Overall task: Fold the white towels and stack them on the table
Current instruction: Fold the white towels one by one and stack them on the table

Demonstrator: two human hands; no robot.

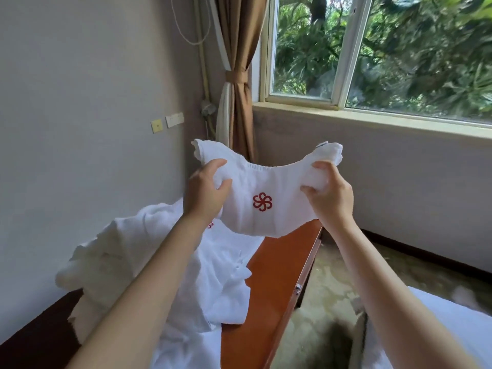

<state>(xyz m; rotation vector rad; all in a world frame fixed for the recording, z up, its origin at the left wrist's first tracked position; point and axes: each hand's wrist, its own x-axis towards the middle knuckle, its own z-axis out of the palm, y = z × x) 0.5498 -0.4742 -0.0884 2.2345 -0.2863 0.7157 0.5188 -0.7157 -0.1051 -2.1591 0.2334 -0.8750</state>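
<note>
- Towel point(262, 198), white with a red emblem, hung in the air above the table point(277, 265), sagging between my hands.
- My left hand point(205, 194) and right hand point(328, 194) each gripped a bunched top corner.
- Folding looked barely begun; next I'd need the edges drawn straight.
- Unfolded towels point(165, 262) lay heaped on the table below.

A white towel point(269, 179) with a red pinwheel emblem point(262, 201) is held up in the air. It is bunched at its two upper corners by the left hand point(206, 190) and the right hand point(328, 194), and its top edge sags between them. Below and to the left, a heap of crumpled white towels point(149, 262) is spread over the orange-brown bench point(274, 275).
</note>
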